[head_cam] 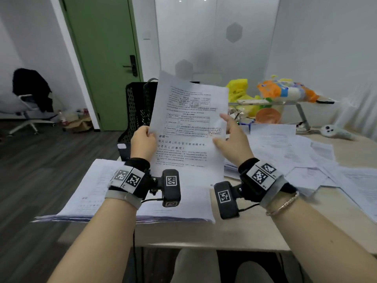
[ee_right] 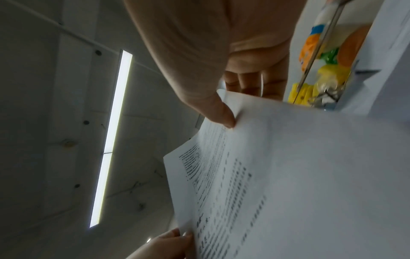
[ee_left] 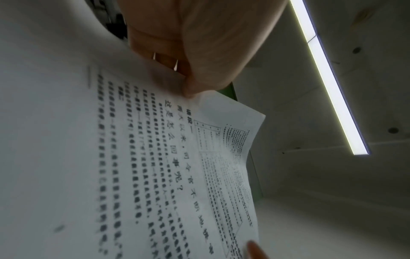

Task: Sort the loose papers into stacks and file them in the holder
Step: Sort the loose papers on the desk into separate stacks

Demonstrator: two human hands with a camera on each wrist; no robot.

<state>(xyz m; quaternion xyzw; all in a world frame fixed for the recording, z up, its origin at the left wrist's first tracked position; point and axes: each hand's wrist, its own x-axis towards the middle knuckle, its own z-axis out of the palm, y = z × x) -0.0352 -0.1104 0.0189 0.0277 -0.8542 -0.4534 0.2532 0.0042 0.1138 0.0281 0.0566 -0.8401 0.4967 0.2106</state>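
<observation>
Small office: paper-strewn desk [head_cam: 255,231]; swivel chair [head_cam: 26,107]; green door [head_cam: 106,58]; strip ceiling light [ee_left: 328,77].

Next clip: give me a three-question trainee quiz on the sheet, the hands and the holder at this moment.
1. True or false: the sheet lies flat on the desk.
2. Which hand pinches the sheet's edge: A left hand, B right hand?
3. Fill in: the black mesh holder stands ____ the raised sheet.

Key: 1 false, it is held up; 2 A, the right hand's thumb only touches the other edge, fingers straight; 3 behind.
</observation>
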